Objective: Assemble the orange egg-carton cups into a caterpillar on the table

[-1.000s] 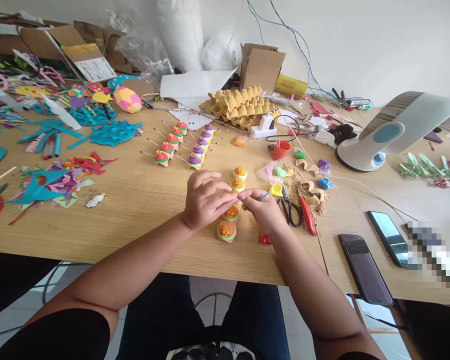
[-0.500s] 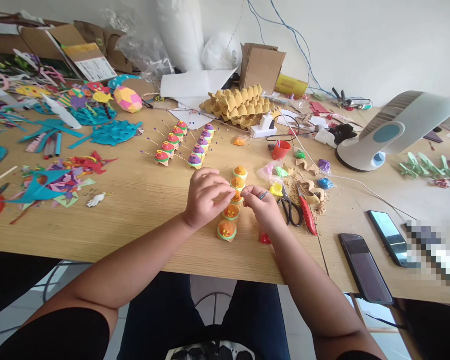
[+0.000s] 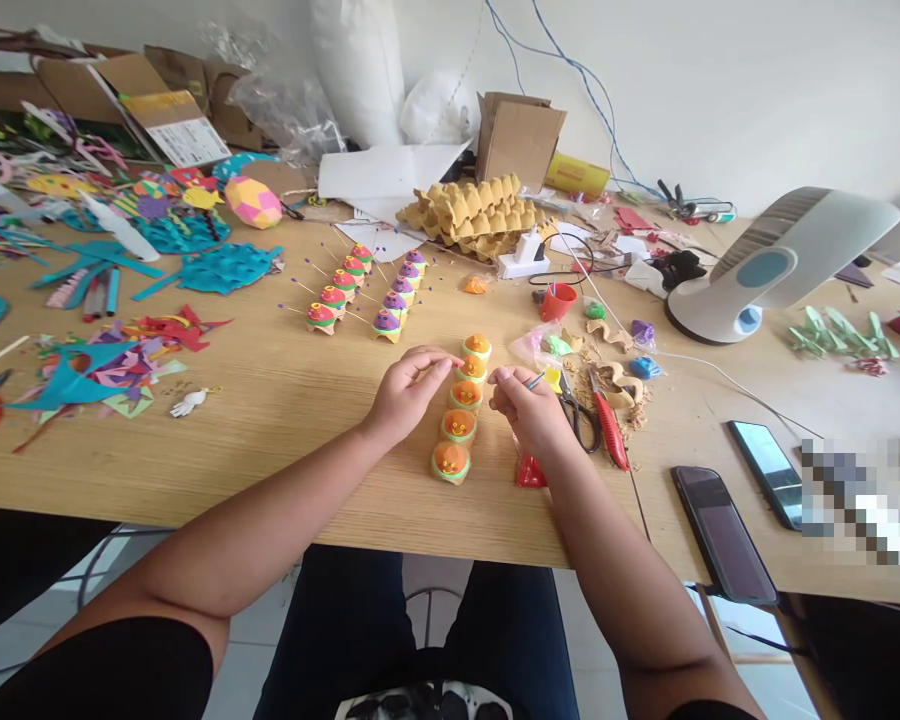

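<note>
An egg-carton caterpillar [image 3: 459, 426] with orange clay domes, pale green bands and small smiling faces lies on the table between my hands. My left hand [image 3: 411, 392] is at its left, beside the far domes, with thumb and forefinger pinched; whatever they hold is too small to make out. Right of the caterpillar, my right hand [image 3: 529, 405] is closed, a thin blue stick [image 3: 534, 381] poking out from between its fingers. Under the right wrist lies a bag of red clay [image 3: 531, 472]. Two finished-looking rows, a red caterpillar [image 3: 333, 298] and a purple caterpillar [image 3: 397, 298], carry thin dark-tipped sticks.
Scissors [image 3: 581, 415] and a red-handled cutter [image 3: 610, 430] lie right of my right hand, amid carton scraps. Farther right are a fan [image 3: 765, 265] and two phones [image 3: 724, 530]. Egg cartons [image 3: 472, 215] are stacked behind; paper scraps [image 3: 112, 370] cover the left.
My hands have drawn apart, the left one moving left and the right one slightly right, uncovering the caterpillar's middle domes. The camera view has shifted slightly.
</note>
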`<state>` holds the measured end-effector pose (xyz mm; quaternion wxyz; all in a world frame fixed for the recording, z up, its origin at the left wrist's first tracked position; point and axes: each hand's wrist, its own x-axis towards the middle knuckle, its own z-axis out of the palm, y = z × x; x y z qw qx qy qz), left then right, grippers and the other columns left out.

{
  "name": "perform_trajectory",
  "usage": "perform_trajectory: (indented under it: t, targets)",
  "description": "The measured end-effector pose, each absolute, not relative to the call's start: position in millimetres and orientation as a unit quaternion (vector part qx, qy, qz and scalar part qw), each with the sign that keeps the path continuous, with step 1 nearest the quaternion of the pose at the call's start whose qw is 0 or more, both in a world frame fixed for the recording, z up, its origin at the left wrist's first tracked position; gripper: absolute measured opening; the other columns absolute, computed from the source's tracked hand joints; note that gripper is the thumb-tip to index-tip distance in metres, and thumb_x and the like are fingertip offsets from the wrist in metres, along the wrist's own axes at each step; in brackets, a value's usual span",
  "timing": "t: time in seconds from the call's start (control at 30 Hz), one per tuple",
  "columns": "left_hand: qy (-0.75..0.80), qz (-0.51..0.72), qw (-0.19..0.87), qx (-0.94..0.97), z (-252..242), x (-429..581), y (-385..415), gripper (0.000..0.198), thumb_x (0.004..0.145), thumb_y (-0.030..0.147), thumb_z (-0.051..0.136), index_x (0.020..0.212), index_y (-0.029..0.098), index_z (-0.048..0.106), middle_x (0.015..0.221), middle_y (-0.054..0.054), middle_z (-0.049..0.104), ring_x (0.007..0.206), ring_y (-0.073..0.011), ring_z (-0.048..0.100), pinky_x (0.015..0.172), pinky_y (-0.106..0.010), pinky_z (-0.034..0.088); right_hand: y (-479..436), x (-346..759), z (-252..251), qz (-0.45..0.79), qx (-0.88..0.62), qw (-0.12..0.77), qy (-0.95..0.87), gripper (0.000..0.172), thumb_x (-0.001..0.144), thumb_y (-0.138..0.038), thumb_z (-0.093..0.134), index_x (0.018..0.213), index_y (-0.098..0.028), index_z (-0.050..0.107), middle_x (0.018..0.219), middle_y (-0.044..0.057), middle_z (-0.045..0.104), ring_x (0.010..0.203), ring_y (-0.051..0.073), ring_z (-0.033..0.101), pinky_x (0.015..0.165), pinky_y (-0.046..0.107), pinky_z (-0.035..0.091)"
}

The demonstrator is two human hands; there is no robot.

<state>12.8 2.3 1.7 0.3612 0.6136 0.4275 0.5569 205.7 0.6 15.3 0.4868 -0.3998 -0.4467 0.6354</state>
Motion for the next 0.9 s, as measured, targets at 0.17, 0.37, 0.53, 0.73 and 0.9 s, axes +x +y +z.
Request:
perform_trajectory:
  t: [0.17,0.37,0.53,0.73,0.9]
  targets:
    - [0.446,0.583,0.463,0.497,-6,14,8,0.031,0.079,0.046,0.08,0.092,0.019,0.074,0.091,-0.003,0.073,0.087,-0.0157,0.063,0.084,-0.027,0.048,4,208,16,0.642,-0.41,0.5,-0.412,0.038,0.062,-0.049,0.089,0.074,-0.02,0.067,0.057,-0.008,0.048,0.053,0.007,0.038,0.06,0.026,0.037]
    - [0.454,0.612,0.468,0.448,-9,11,17,0.035,0.074,0.048,0.082,0.091,0.017,0.076,0.098,-0.006,0.076,0.099,-0.0203,0.066,0.094,-0.032,0.049,9,213,13,0.619,-0.42,0.517,-0.417,0.041,0.063,-0.048,0.089,0.073,-0.022,0.06,0.055,-0.009,0.045,0.051,0.007,0.038,0.059,0.026,0.037]
    - [0.456,0.601,0.475,0.453,-10,9,18,0.036,0.073,0.046,0.082,0.094,0.017,0.077,0.102,-0.007,0.077,0.1,-0.0216,0.067,0.095,-0.034,0.049,14,217,7,0.56,-0.453,0.504,-0.476,0.045,0.075,-0.061,0.077,0.069,-0.023,0.055,0.054,-0.006,0.046,0.054,0.011,0.042,0.059,0.028,0.038]
    - [0.445,0.597,0.495,0.448,-13,8,20,0.033,0.073,0.042,0.084,0.094,0.018,0.077,0.101,-0.006,0.076,0.1,-0.0199,0.066,0.095,-0.032,0.049,13,221,6,0.526,-0.471,0.467,-0.533,0.046,0.083,-0.065,0.066,0.07,-0.021,0.062,0.057,-0.003,0.049,0.059,0.012,0.047,0.061,0.029,0.037]
    - [0.432,0.604,0.507,0.438,-14,8,22,0.032,0.072,0.042,0.085,0.09,0.018,0.075,0.096,-0.004,0.075,0.095,-0.0169,0.064,0.093,-0.029,0.048,9,223,10,0.518,-0.474,0.436,-0.563,0.039,0.083,-0.06,0.068,0.084,-0.021,0.072,0.064,-0.002,0.056,0.065,0.014,0.05,0.066,0.029,0.039]
